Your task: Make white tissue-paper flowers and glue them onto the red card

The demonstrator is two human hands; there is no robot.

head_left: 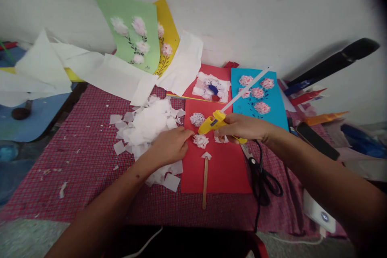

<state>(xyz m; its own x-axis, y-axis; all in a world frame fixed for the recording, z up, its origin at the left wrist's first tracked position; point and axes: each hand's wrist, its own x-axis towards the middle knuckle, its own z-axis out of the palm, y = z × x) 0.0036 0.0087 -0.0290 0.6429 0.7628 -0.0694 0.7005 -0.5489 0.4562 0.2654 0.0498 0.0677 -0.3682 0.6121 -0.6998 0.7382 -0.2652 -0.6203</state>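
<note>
In the head view, my right hand [242,127] is closed round a yellow hot glue gun [211,123], a long white glue stick [244,88] rising from its back. The gun's nozzle points down-left, just above a white crumpled-paper flower [200,141] on a red sheet [223,169]. My left hand [173,145] rests at the sheet's left edge, index finger stretched towards that flower and the nozzle, thumb apart from it. A second paper flower with dark specks [197,119] lies just above. Below, a wooden stick [205,185] has a small paper piece [207,155] at its tip.
Left of the sheet is a heap of white paper squares [151,123]. Black-handled scissors [262,179] and the gun's cord lie at right. Behind are blue [279,105], green [105,12] and yellow [167,16] flower sheets. A white power bank [317,211] sits at the lower right.
</note>
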